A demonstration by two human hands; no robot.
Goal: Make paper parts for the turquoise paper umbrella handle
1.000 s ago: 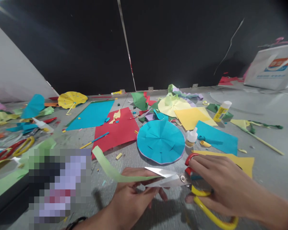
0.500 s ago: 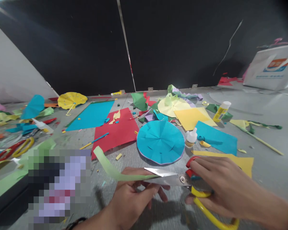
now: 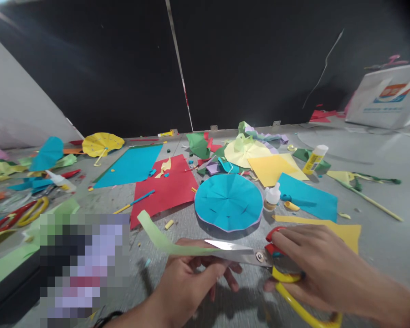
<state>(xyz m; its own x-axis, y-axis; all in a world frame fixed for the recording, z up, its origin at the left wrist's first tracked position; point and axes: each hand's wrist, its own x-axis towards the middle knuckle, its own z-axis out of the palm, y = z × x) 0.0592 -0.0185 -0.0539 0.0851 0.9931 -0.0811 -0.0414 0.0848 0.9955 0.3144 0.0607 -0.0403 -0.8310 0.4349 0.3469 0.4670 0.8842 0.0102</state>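
My right hand grips a pair of scissors by its red and yellow handles, fingers in the loops. Its silver blades point left, slightly parted, and meet a pale green paper strip. Between its thumb and fingers, my left hand pinches that strip close to the blades. The strip's free end curls up to the left. Just beyond the scissors lies a round blue pleated paper disc with a purple edge. A small white glue bottle stands to the disc's right.
Red paper and a blue sheet lie left of the disc; yellow paper and a glue stick are to the right. Another pair of scissors rests far left. A white bag stands back right; a dark panel rises behind.
The scissor blades have closed slightly on the green strip. The strip's free end has shifted a little to the right. Both hands hold nearly the same position.
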